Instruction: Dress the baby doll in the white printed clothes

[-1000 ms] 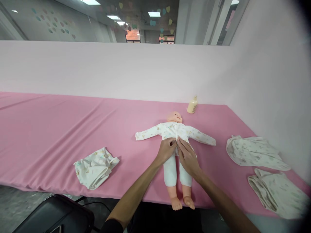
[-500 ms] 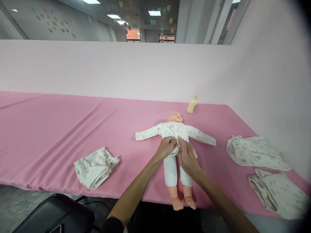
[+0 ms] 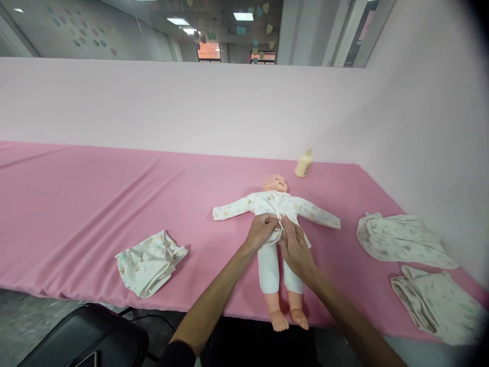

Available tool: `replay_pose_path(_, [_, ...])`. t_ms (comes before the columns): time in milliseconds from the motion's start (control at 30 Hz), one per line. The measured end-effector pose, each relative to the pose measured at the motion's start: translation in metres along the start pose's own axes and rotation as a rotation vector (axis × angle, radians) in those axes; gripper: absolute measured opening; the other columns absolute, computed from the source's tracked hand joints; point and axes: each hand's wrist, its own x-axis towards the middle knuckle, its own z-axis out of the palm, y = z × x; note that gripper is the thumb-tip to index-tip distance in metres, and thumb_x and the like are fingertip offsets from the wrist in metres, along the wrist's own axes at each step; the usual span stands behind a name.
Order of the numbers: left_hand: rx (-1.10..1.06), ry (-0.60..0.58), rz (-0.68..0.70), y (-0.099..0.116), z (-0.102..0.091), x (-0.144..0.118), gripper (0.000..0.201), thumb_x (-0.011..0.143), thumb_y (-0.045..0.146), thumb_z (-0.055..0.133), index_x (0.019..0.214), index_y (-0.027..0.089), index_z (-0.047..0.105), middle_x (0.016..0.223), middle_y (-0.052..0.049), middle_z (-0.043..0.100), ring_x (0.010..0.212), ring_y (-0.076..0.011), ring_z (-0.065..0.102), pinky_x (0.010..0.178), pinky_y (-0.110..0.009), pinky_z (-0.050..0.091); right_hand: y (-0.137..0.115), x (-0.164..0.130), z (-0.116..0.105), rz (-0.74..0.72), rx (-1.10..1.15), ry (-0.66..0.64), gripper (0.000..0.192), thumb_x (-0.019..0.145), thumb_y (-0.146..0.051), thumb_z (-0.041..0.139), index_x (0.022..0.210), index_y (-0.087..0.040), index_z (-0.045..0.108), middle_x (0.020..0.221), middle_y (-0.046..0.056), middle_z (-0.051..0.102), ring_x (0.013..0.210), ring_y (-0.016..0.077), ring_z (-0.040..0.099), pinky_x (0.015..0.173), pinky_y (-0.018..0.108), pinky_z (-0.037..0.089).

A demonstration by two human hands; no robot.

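A baby doll (image 3: pixel 275 184) lies on its back on the pink table cover (image 3: pixel 114 204), arms spread, feet over the near edge. It wears a white printed top (image 3: pixel 294 206) and white trousers (image 3: pixel 267 265). My left hand (image 3: pixel 261 230) and my right hand (image 3: pixel 295 246) meet at the doll's waist. Both pinch the lower front hem of the top, fingertips almost touching each other.
A crumpled printed garment (image 3: pixel 150 262) lies to the left near the front edge. Two more garments, one (image 3: pixel 401 238) behind the other (image 3: pixel 435 300), lie at the right. A cream bottle (image 3: pixel 303 164) stands by the pink back wall. A black chair (image 3: pixel 84 339) is below left.
My hands have stayed at the doll's waist, shifting only slightly on the hem. The view has tilted a little.
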Motion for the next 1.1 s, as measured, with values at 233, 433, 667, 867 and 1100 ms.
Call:
replay_pose_path(233, [0.239, 0.073, 0.14, -0.003, 0.006, -0.002, 0.021, 0.082, 0.028, 0.049, 0.068, 0.016, 0.058, 0.069, 0.001, 0.061, 0.065, -0.0111, 0.052, 0.062, -0.024, 0.04, -0.002, -0.002, 0.002, -0.023, -0.058, 0.052, 0.055, 0.099, -0.018, 0.032, 0.154, -0.018, 0.023, 0.146, 0.014, 0.047, 0.136, 0.0276, 0.042, 0.109, 0.052, 0.042])
replay_pose_path(433, [0.329, 0.057, 0.136, 0.002, 0.007, -0.003, 0.019, 0.085, 0.029, 0.046, 0.069, 0.018, 0.051, 0.068, 0.003, 0.057, 0.064, -0.0107, 0.049, 0.062, -0.024, 0.037, 0.003, -0.001, 0.004, -0.058, -0.075, 0.038, 0.058, 0.099, -0.016, 0.031, 0.156, -0.021, 0.021, 0.148, 0.011, 0.046, 0.137, 0.0242, 0.042, 0.111, 0.05, 0.04])
replay_pose_path(667, [0.379, 0.021, 0.129, 0.003, 0.007, -0.004, 0.023, 0.09, 0.033, 0.04, 0.072, 0.019, 0.045, 0.067, 0.004, 0.054, 0.063, -0.011, 0.047, 0.061, -0.024, 0.035, 0.003, 0.0, 0.007, -0.078, -0.161, 0.065, 0.057, 0.096, -0.013, 0.034, 0.153, -0.018, 0.031, 0.146, 0.011, 0.049, 0.139, 0.0255, 0.041, 0.112, 0.051, 0.039])
replay_pose_path(867, [0.375, 0.008, 0.091, 0.001, 0.006, 0.002, 0.021, 0.089, 0.032, 0.042, 0.074, 0.019, 0.049, 0.072, 0.002, 0.056, 0.069, -0.0121, 0.049, 0.063, -0.024, 0.036, -0.001, -0.002, 0.011, -0.048, -0.156, 0.087, 0.055, 0.095, -0.012, 0.033, 0.149, -0.014, 0.036, 0.144, 0.012, 0.051, 0.138, 0.0246, 0.041, 0.112, 0.049, 0.04])
replay_pose_path(1100, [0.421, -0.019, 0.041, 0.002, 0.005, 0.007, 0.02, 0.087, 0.032, 0.042, 0.071, 0.019, 0.044, 0.069, 0.003, 0.052, 0.066, -0.0127, 0.046, 0.061, -0.025, 0.034, -0.004, -0.002, 0.015, -0.058, -0.162, 0.103, 0.053, 0.094, -0.011, 0.034, 0.147, -0.01, 0.039, 0.146, 0.015, 0.048, 0.138, 0.0263, 0.041, 0.112, 0.05, 0.039])
